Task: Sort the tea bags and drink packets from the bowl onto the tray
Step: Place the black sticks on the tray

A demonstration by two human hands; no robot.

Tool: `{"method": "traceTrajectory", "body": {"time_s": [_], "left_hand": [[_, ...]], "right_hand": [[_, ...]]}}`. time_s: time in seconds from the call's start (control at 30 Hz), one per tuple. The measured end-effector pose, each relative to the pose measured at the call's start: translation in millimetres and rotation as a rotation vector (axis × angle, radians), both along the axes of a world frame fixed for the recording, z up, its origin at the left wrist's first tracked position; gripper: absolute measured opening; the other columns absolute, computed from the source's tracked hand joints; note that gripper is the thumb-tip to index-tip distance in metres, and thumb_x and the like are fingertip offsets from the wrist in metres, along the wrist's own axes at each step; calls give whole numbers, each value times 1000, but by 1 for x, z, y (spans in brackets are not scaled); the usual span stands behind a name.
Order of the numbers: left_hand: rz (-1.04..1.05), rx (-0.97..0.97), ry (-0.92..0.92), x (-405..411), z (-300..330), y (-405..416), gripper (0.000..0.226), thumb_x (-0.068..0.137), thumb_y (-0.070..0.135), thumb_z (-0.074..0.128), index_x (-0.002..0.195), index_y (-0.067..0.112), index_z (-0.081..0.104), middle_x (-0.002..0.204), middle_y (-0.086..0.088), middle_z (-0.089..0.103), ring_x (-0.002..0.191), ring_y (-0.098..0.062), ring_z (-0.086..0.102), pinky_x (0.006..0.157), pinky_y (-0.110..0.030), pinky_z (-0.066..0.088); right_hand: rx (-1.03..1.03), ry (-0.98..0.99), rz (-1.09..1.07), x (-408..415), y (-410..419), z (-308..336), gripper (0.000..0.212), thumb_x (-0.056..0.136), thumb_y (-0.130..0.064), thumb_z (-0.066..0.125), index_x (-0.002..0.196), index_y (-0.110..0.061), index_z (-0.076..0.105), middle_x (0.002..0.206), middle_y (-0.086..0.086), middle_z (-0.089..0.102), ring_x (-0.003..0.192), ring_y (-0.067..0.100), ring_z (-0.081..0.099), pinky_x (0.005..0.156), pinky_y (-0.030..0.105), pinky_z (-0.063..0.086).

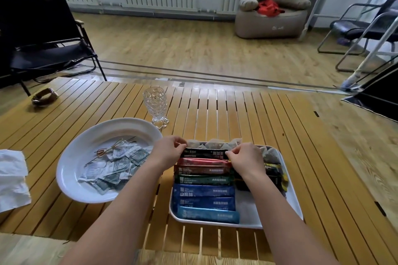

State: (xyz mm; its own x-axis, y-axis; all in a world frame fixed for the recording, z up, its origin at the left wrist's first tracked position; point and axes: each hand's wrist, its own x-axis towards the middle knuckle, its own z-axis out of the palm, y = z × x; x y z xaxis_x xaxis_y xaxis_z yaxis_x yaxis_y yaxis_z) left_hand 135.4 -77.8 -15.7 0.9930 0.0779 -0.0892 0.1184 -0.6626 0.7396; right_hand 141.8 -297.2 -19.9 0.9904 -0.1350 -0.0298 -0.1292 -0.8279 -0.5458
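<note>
A black drink packet (203,153) is pinched at its left end by the left hand (167,153) and at its right end by the right hand (245,160), the fingers of both curled onto it. It is held level over the far part of the white tray (247,219), at the far end of a row of packets laid side by side across the tray's left half: red (202,161), brown (201,170), green (202,179), two dark blue (203,191) and a light blue one (207,214) nearest the viewer. Pale tea bags (215,143) are lined along the tray's far edge, and dark packets with yellow print (275,175) are seen on its right side, partly hidden by the right forearm. To the left, the white bowl (71,163) is placed on the slatted wooden table (237,109), with small grey-white sachets (112,168) and thin sticks (114,146) left in it. A patterned glass (155,105) is set just beyond the bowl, and a white cloth (11,180) is found at the left edge.
</note>
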Motion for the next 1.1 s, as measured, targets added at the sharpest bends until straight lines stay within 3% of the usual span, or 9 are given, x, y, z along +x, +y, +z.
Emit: {"method": "traceTrajectory", "body": {"time_s": [0.23,0.3,0.4,0.47,0.57,0.7,0.83,0.97,1.1], "left_hand": [[41,-45,0,-3,-3,-3,30,103,17,41,127,10,57,113,-6,65,88,-12,59,63,-19,47],[92,-105,-15,-9,-3,-1,33,103,15,39,131,9,55,118,-8,63,93,-15,59,72,-26,51],[212,-270,-48,-25,-7,2,35,104,15,37,134,10,53,130,-10,60,120,-23,55,101,-43,47],[268,-327,-60,-36,-11,0,37,104,20,37,138,13,50,134,-8,57,125,-22,51,105,-44,43],[237,-370,-21,-46,-12,-12,40,105,29,34,140,17,48,128,-1,58,116,-16,52,96,-36,44],[160,-461,29,-47,-11,-23,34,105,32,31,117,22,61,101,-6,69,98,-25,63,87,-45,53],[294,-188,-39,-32,-10,-16,39,102,25,41,136,10,51,126,-9,62,107,-17,56,86,-31,46],[195,53,-10,-13,-2,-6,21,94,25,58,103,12,72,93,-2,71,89,-17,63,76,-32,51],[123,93,-57,-6,13,-6,12,90,22,67,98,13,70,91,-1,70,88,-15,66,79,-29,53]], "right_hand": [[25,-25,-16,-7,-6,3,21,90,-28,62,80,-15,76,80,2,70,72,15,62,57,26,47],[63,-66,-20,-11,-13,6,16,90,-25,61,89,-16,74,84,1,69,76,14,61,57,23,43],[94,-135,-17,-22,-26,5,12,91,-23,61,93,-20,72,85,-2,69,76,11,59,55,17,40],[98,-167,-13,-31,-30,2,11,90,-23,63,95,-22,72,84,-6,68,76,9,59,58,15,40],[115,-194,33,-36,-29,-1,14,90,-22,63,99,-21,74,89,-4,71,78,6,57,61,10,39],[111,-179,92,-30,-20,2,21,92,-20,59,108,-17,73,101,2,72,89,12,61,78,22,47],[116,-162,99,-21,-19,5,19,93,-21,58,105,-17,72,100,4,71,93,16,62,84,35,55],[128,-197,116,-17,-17,10,17,92,-22,58,102,-19,72,93,0,72,85,14,63,72,28,54],[170,-227,162,-17,-15,19,18,92,-21,61,107,-19,70,95,-2,71,84,11,64,71,27,56]]}}
